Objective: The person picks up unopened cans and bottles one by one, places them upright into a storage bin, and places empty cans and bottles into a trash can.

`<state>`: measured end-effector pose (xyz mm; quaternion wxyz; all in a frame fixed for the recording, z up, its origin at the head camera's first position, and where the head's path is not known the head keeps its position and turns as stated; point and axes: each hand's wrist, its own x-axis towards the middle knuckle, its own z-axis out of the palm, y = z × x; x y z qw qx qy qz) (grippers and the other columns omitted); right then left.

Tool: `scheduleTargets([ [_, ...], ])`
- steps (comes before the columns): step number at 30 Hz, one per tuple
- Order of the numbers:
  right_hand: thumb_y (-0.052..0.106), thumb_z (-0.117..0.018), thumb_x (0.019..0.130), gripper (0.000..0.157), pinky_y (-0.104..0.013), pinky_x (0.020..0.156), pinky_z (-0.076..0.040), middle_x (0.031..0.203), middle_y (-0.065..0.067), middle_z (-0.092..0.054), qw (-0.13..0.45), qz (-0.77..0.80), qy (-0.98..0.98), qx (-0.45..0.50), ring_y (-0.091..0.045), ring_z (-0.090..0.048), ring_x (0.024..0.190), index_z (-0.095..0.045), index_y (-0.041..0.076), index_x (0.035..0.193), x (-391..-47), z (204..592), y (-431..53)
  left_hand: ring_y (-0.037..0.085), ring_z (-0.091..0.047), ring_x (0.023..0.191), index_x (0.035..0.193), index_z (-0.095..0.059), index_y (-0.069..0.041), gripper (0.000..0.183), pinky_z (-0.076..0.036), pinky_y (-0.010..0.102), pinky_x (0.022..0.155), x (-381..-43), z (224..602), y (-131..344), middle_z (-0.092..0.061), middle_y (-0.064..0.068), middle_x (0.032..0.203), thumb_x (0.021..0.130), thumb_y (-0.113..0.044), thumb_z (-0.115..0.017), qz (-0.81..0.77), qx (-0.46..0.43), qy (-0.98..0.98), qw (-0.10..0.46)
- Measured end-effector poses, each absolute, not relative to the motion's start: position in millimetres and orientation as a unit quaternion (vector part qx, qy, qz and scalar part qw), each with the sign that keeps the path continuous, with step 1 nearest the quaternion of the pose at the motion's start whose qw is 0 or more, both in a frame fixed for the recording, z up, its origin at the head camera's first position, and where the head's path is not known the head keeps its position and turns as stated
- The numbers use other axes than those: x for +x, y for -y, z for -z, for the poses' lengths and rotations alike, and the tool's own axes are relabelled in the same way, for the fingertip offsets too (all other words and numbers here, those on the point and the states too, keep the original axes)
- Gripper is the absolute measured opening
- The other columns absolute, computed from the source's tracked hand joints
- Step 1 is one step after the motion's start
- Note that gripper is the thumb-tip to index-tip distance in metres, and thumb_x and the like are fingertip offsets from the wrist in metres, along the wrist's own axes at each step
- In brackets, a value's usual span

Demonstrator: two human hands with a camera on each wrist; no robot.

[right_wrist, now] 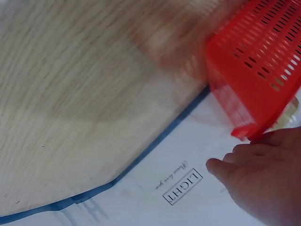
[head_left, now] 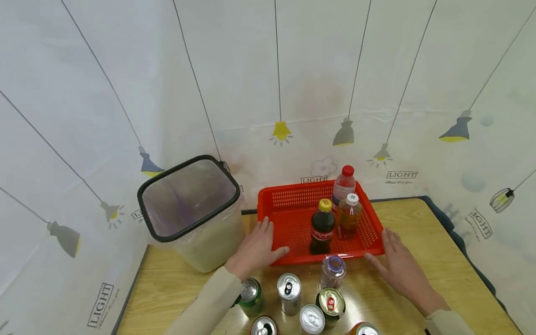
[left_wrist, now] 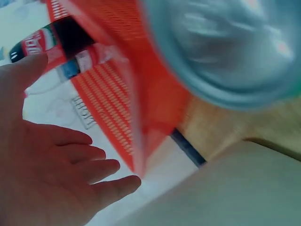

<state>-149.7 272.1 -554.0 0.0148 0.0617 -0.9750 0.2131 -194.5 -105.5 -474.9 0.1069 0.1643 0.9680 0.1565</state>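
Left hand (head_left: 258, 249): fingers extended and thumb spread, grasping nothing, placed at the left front corner of the red basket (head_left: 290, 235). Right hand (head_left: 401, 267): likewise unclenched and without a hold, at the right front corner (whether either hand presses the rim cannot be told). Basket: resting on the bench (head_left: 414, 221), with a dark cola bottle (head_left: 321, 234), a white-capped bottle (head_left: 349, 217) and a red-capped bottle (head_left: 344, 188) upright inside. Before its front wall: a clear uncapped bottle (head_left: 333, 274) and several cans, including a green can (head_left: 252, 300) and a silver can (head_left: 290, 298). Left of the basket: a lined bin (head_left: 209, 251).
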Motion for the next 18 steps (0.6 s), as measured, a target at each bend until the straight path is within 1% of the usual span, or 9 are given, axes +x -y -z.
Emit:
scheduleTargets([
  [2, 0.053, -0.058, 0.103, 0.094, -0.073, 0.109, -0.032, 0.158, -0.040, -0.028, 0.052, -0.227, 0.970, 0.066, -0.058, -0.031, 0.143, -0.022, -0.015, 0.157, -148, 546, -271, 0.043, -0.031, 0.151, 0.156, -0.036, 0.008, 0.092, -0.031, 0.053, 0.120, -192, 482, 113, -0.029, 0.027, 0.164, 0.096, -0.055, -0.067, -0.150, 0.168, -0.969, 0.104],
  [5, 0.043, -0.063, 0.103, 0.078, -0.073, 0.103, -0.039, 0.149, -0.035, -0.045, 0.125, -0.261, 0.954, 0.075, -0.054, -0.045, 0.133, -0.037, -0.012, 0.152, -146, 526, -262, 0.043, -0.034, 0.150, 0.154, -0.038, 0.011, 0.092, -0.036, 0.052, 0.118, -189, 490, 124, -0.030, 0.031, 0.162, 0.095, -0.053, -0.069, -0.147, 0.181, -0.968, 0.088],
  [6, 0.040, -0.064, 0.103, 0.073, -0.073, 0.101, -0.041, 0.146, -0.034, -0.049, 0.144, -0.274, 0.948, 0.081, -0.053, -0.048, 0.130, -0.041, -0.010, 0.150, -146, 519, -256, 0.043, -0.035, 0.149, 0.154, -0.038, 0.011, 0.092, -0.038, 0.052, 0.116, -189, 492, 127, -0.032, 0.032, 0.161, 0.095, -0.052, -0.071, -0.147, 0.184, -0.968, 0.081],
  [8, 0.038, -0.066, 0.102, 0.067, -0.073, 0.101, -0.040, 0.144, -0.031, -0.052, 0.157, -0.295, 0.938, 0.092, -0.052, -0.049, 0.129, -0.046, -0.007, 0.148, -148, 504, -243, 0.043, -0.041, 0.145, 0.154, -0.038, 0.010, 0.091, -0.044, 0.052, 0.112, -187, 496, 132, -0.035, 0.031, 0.159, 0.093, -0.049, -0.074, -0.152, 0.191, -0.967, 0.069],
  [10, 0.040, -0.066, 0.102, 0.067, -0.072, 0.103, -0.040, 0.146, -0.028, -0.052, 0.145, -0.313, 0.932, 0.107, -0.050, -0.049, 0.132, -0.047, -0.004, 0.149, -154, 493, -228, 0.041, -0.047, 0.139, 0.155, -0.037, 0.006, 0.091, -0.049, 0.053, 0.107, -186, 500, 136, -0.038, 0.029, 0.158, 0.092, -0.046, -0.076, -0.160, 0.195, -0.966, 0.065],
  [13, 0.045, -0.068, 0.099, 0.075, -0.069, 0.107, -0.040, 0.151, -0.025, -0.049, 0.101, -0.340, 0.926, 0.131, -0.048, -0.047, 0.136, -0.043, 0.001, 0.154, -169, 482, -207, 0.040, -0.050, 0.137, 0.156, -0.037, 0.004, 0.091, -0.052, 0.054, 0.102, -185, 504, 137, -0.039, 0.027, 0.158, 0.091, -0.042, -0.079, -0.165, 0.199, -0.964, 0.062],
  [15, 0.050, -0.070, 0.097, 0.082, -0.067, 0.107, -0.041, 0.154, -0.022, -0.048, 0.067, -0.358, 0.921, 0.139, -0.045, -0.048, 0.137, -0.039, 0.004, 0.157, -181, 479, -196, 0.040, -0.049, 0.139, 0.155, -0.039, 0.006, 0.089, -0.051, 0.053, 0.104, -185, 505, 137, -0.040, 0.027, 0.158, 0.091, -0.042, -0.079, -0.159, 0.198, -0.965, 0.061],
  [18, 0.052, -0.075, 0.093, 0.088, -0.063, 0.105, -0.046, 0.149, -0.021, -0.052, 0.026, -0.383, 0.913, 0.141, -0.042, -0.056, 0.130, -0.037, 0.005, 0.156, -198, 481, -183, 0.041, -0.046, 0.142, 0.151, -0.043, 0.010, 0.087, -0.048, 0.051, 0.108, -185, 507, 134, -0.041, 0.029, 0.157, 0.092, -0.043, -0.079, -0.140, 0.204, -0.967, 0.055],
])
